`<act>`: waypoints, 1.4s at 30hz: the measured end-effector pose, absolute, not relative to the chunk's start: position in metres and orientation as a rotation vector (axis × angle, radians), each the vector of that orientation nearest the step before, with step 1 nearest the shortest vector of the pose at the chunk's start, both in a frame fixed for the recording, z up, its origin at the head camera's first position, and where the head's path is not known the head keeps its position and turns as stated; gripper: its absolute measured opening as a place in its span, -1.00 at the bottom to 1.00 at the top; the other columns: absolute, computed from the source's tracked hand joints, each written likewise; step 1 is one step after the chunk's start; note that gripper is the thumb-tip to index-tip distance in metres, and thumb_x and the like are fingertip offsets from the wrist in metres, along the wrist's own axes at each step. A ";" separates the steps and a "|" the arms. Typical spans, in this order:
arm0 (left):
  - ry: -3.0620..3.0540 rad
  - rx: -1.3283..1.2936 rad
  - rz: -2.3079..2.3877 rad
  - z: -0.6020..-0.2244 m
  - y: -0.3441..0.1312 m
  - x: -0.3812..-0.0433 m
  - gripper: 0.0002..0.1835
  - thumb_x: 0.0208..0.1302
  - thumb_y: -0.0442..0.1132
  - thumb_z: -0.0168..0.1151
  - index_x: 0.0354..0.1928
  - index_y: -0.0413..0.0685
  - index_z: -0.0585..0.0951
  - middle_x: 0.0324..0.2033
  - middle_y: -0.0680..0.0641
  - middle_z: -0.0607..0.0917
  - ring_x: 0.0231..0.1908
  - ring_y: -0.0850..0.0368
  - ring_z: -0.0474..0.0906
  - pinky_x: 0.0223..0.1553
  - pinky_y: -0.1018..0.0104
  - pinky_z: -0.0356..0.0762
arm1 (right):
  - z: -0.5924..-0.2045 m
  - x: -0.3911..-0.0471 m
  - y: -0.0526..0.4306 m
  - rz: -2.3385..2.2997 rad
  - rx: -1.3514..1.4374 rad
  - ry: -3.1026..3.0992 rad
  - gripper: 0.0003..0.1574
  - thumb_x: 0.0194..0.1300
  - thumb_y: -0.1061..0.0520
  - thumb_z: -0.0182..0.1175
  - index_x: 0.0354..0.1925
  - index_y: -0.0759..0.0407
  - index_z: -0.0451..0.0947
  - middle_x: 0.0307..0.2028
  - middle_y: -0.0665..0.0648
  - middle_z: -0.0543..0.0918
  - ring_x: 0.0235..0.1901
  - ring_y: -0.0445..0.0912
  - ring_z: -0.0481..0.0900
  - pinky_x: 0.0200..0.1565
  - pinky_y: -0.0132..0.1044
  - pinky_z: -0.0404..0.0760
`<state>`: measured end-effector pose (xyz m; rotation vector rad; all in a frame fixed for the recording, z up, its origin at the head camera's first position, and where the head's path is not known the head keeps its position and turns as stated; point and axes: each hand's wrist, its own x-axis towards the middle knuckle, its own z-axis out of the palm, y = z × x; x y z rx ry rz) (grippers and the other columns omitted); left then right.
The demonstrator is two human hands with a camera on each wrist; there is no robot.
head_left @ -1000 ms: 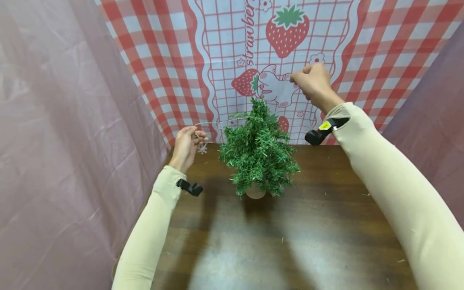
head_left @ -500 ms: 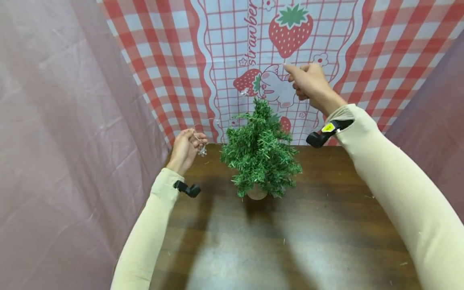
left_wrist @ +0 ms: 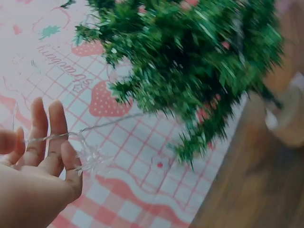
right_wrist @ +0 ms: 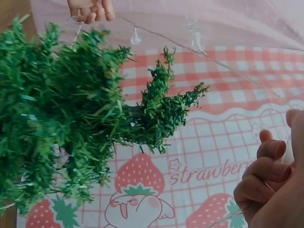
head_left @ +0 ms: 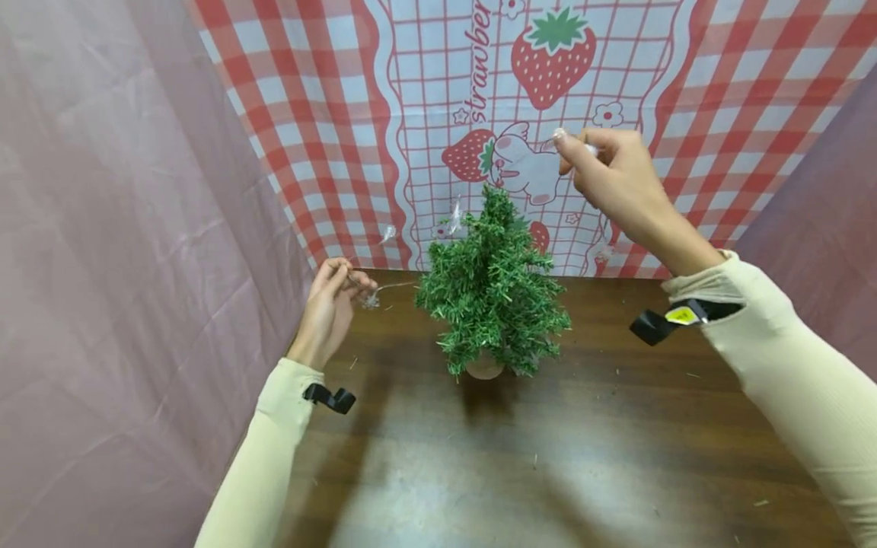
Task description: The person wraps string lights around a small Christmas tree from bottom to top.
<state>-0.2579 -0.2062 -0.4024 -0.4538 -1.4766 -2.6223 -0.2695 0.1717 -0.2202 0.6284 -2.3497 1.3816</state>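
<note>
As a wire garland (right_wrist: 198,49) with clear ornaments (left_wrist: 93,160) is pinched in the left hand (head_left: 330,308) and right hand (head_left: 620,183), trailing to the green artificial tree (head_left: 489,285) on the brown wooden tabletop (head_left: 589,426), wrapping seems underway, more of it probably to be guided round next.

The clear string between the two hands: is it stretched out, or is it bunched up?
Stretched out: in the right wrist view, the string runs nearly straight from the left hand to the right hand.
</note>
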 end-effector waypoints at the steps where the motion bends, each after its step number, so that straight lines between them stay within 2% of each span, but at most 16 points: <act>1: -1.514 -0.490 -2.595 -0.404 -0.209 -0.254 -0.87 0.62 -0.23 -0.19 -0.06 -0.09 0.36 -0.30 -0.08 0.65 -0.19 0.03 0.62 0.08 0.20 0.50 | -0.222 -0.266 0.174 1.349 0.665 -2.344 -0.46 0.47 -0.21 0.08 -0.36 0.22 0.57 -0.80 0.08 0.31 -0.79 -0.12 0.10 -0.70 -0.23 0.12; 6: -1.717 -0.637 -2.448 -0.416 -0.222 -0.232 -0.87 0.61 -0.25 -0.18 -0.02 -0.10 0.37 -0.20 -0.13 0.66 -0.07 -0.01 0.60 0.14 0.14 0.46 | -0.238 -0.248 0.189 1.280 0.807 -2.339 -0.57 0.51 -0.05 0.07 -0.39 0.20 0.57 -0.81 0.07 0.23 -0.81 -0.10 0.04 -0.73 -0.20 0.08; 11: -1.911 -0.696 -2.371 -0.427 -0.225 -0.212 -0.90 0.58 -0.28 -0.09 -0.01 -0.08 0.42 -0.11 -0.14 0.67 -0.01 0.01 0.60 0.21 0.08 0.45 | -0.265 -0.228 0.215 1.251 0.809 -2.385 -0.70 0.52 0.09 0.06 -0.36 0.15 0.57 -0.78 0.05 0.22 -0.79 -0.10 0.04 -0.71 -0.21 0.11; 17: -2.181 -0.799 -2.039 -0.436 -0.216 -0.190 -0.92 0.49 -0.38 0.05 -0.07 -0.23 0.48 -0.12 -0.29 0.66 -0.02 -0.07 0.62 0.09 0.19 0.58 | -0.299 -0.212 0.250 1.217 0.709 -2.432 -0.72 0.50 0.15 0.09 -0.41 0.11 0.55 -0.72 0.02 0.27 -0.76 -0.12 0.10 -0.67 -0.24 0.16; 20: -2.272 -0.857 -1.809 -0.437 -0.206 -0.180 -0.93 0.45 -0.40 0.11 -0.11 -0.18 0.56 -0.13 -0.19 0.69 -0.02 -0.05 0.62 0.10 0.20 0.56 | -0.310 -0.205 0.269 1.215 0.621 -2.462 -0.74 0.50 0.13 0.09 -0.37 0.10 0.59 -0.70 0.01 0.30 -0.76 -0.13 0.15 -0.68 -0.24 0.17; 24: -2.300 -0.920 -1.547 -0.439 -0.186 -0.168 -0.90 0.39 -0.38 0.21 -0.14 -0.05 0.62 -0.16 -0.06 0.71 -0.06 0.08 0.63 0.10 0.23 0.53 | -0.327 -0.196 0.293 1.190 0.522 -2.501 -0.74 0.52 0.11 0.07 -0.33 0.11 0.59 -0.71 0.02 0.31 -0.77 -0.12 0.16 -0.70 -0.24 0.16; 28: -2.259 -0.979 -1.261 -0.440 -0.168 -0.160 -0.88 0.32 -0.38 0.28 -0.17 -0.01 0.64 -0.20 0.00 0.72 -0.09 0.13 0.62 0.08 0.16 0.49 | -0.345 -0.195 0.313 1.174 0.466 -2.505 -0.74 0.53 0.11 0.06 -0.31 0.13 0.58 -0.70 0.04 0.33 -0.77 -0.11 0.18 -0.69 -0.23 0.18; 31: -2.251 -1.017 -1.100 -0.439 -0.156 -0.156 -0.86 0.32 -0.34 0.28 -0.12 0.03 0.64 -0.17 0.06 0.71 -0.04 0.16 0.59 0.11 0.08 0.43 | -0.356 -0.197 0.328 1.192 0.420 -2.488 -0.72 0.54 0.10 0.04 -0.29 0.18 0.57 -0.68 0.04 0.35 -0.76 -0.10 0.20 -0.69 -0.21 0.19; 37: -2.277 -1.079 -0.952 -0.434 -0.132 -0.153 -0.74 0.35 -0.29 0.26 0.05 -0.04 0.60 -0.05 0.07 0.67 0.07 0.17 0.54 0.20 0.06 0.36 | -0.367 -0.206 0.355 1.278 0.311 -2.413 -0.65 0.55 0.06 0.02 -0.30 0.27 0.55 -0.71 -0.01 0.37 -0.78 -0.11 0.19 -0.74 -0.18 0.14; 42: -2.277 -1.089 -0.870 -0.433 -0.114 -0.153 -0.72 0.37 -0.24 0.24 0.09 -0.08 0.59 -0.01 0.05 0.66 0.10 0.15 0.52 0.21 0.07 0.37 | -0.370 -0.213 0.369 1.368 0.269 -2.317 -0.62 0.53 0.10 0.04 -0.37 0.34 0.54 -0.76 -0.01 0.37 -0.77 -0.13 0.24 -0.74 -0.19 0.15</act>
